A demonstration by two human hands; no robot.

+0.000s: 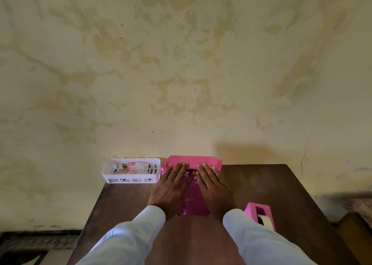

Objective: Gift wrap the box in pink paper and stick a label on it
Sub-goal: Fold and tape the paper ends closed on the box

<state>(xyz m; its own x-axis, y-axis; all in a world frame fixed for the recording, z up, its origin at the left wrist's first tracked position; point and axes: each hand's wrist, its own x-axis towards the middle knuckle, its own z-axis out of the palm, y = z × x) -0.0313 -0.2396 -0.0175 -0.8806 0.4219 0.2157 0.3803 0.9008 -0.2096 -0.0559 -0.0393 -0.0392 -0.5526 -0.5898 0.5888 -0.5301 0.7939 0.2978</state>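
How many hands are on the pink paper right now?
2. Left hand lies flat on the left half of the pink paper, right hand flat on the right half.

the pink wrapping paper (191,194) looks glossy and foil-like, creased with bright reflections; the table (261,184) is dark brown wood with a dull sheen; the white basket (112,176) and pink tape dispenser (250,209) look like smooth plastic; the sleeves (251,234) are white cloth; the wall (181,63) is matt, blotchy plaster
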